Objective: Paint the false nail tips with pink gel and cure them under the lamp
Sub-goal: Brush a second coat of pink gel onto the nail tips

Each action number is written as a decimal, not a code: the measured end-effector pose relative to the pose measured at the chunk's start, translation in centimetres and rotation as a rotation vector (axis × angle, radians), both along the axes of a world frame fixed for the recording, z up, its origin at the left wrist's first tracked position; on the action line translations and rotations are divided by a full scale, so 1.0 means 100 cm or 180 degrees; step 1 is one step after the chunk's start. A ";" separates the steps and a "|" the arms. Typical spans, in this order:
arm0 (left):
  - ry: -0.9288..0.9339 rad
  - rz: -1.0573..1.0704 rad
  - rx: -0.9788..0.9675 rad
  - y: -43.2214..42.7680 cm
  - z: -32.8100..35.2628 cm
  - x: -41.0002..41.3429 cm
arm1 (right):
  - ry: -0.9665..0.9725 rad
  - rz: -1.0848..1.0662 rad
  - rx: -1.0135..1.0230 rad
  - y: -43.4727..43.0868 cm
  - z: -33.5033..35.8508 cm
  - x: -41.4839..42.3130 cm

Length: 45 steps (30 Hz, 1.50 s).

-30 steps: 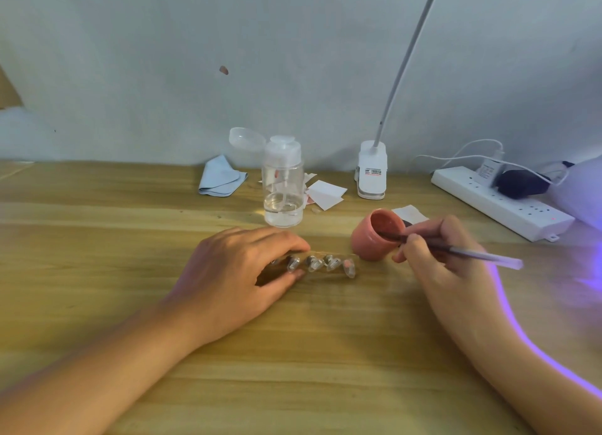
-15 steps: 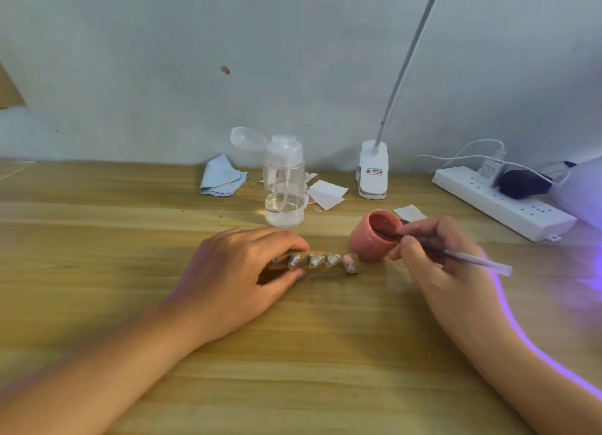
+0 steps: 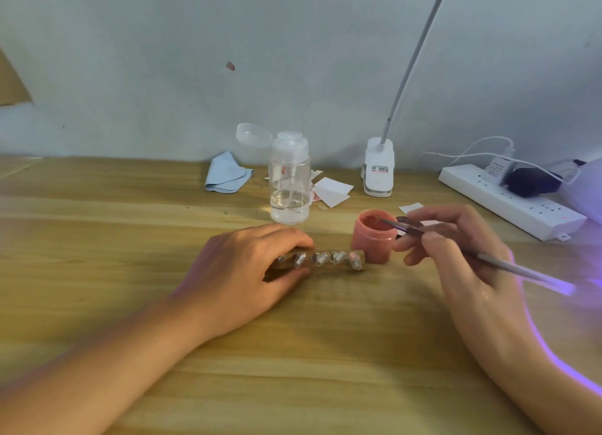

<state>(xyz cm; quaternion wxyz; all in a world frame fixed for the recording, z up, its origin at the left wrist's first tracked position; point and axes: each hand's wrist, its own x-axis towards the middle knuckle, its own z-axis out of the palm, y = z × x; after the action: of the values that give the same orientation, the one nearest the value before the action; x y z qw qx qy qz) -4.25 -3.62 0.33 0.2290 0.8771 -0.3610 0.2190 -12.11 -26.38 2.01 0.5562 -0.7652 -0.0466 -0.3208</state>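
A wooden strip carrying several clear false nail tips lies on the table at centre. My left hand grips the strip's left end between fingers and thumb. Just right of the strip stands an open pink gel pot. My right hand pinches a thin brush like a pen, its tip inside the pot's mouth. A purple glow falls on the table's right side; the curing lamp shows only as a pale shape at the right edge.
A clear pump bottle with liquid stands behind the strip. A blue cloth, white paper squares, a white clip lamp base with a thin stem and a white power strip lie along the wall.
My right hand has shifted a little right and turned the brush, so its tip now dips into the pot from above. My left hand keeps its hold on the strip.
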 end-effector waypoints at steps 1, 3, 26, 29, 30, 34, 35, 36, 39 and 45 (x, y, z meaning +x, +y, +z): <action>0.0028 -0.0006 0.0003 0.000 0.000 0.000 | -0.0067 0.0106 0.0014 0.003 0.002 -0.003; 0.0087 -0.0010 -0.0014 0.000 0.000 0.001 | -0.0095 0.0294 0.0153 0.009 0.002 -0.006; 0.0124 -0.0063 -0.0064 0.000 0.000 0.002 | 0.0755 0.0178 0.0728 0.011 -0.014 0.004; 0.0125 -0.0073 -0.0065 0.000 0.001 0.002 | 0.0720 0.0142 0.0799 0.011 -0.014 0.005; 0.0126 -0.0074 -0.0065 0.000 0.001 0.002 | 0.0723 0.0116 0.0815 0.011 -0.014 0.005; 0.0116 -0.0086 -0.0068 0.000 0.001 0.001 | 0.0661 0.0154 0.0883 0.012 -0.012 0.002; 0.0116 -0.0083 -0.0069 0.000 0.001 0.001 | 0.0657 0.0199 0.0865 0.012 -0.011 0.001; 0.0119 -0.0078 -0.0070 0.000 0.001 0.001 | 0.0651 0.0237 0.0833 0.012 -0.012 0.001; 0.0128 -0.0079 -0.0060 0.000 0.001 0.002 | 0.0649 0.0266 0.0783 0.012 -0.012 0.000; 0.0059 -0.0029 -0.0037 0.000 0.000 0.002 | -0.0144 0.0021 0.0415 0.009 -0.006 -0.004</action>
<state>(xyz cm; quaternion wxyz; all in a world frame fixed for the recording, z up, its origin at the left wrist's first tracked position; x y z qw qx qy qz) -4.03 -3.60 0.32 0.2384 0.8761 -0.3616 0.2120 -12.49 -25.45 1.37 0.6047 -0.7198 -0.0406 -0.3385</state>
